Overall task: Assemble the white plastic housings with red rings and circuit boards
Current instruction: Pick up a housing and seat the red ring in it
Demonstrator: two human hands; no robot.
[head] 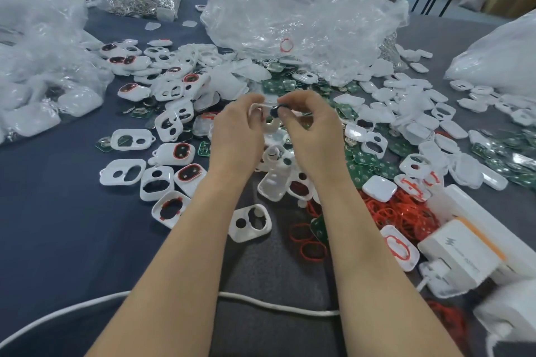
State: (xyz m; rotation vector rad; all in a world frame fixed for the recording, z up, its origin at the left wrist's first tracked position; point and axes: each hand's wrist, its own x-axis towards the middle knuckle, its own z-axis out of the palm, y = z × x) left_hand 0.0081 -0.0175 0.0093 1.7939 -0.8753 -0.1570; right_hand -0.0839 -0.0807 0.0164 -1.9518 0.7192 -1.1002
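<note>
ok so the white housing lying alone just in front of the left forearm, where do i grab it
Probably pinch the white housing across its long outer rim, coming from above. It lies flat, openings up, clear of other parts; the thin bridge between the two holes looks a weaker grip.

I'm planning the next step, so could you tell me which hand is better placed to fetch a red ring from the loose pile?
Probably the right hand: the loose red rings lie on its side, beside the right forearm. The left hand pinches the white housing and would have to cross over.
</note>
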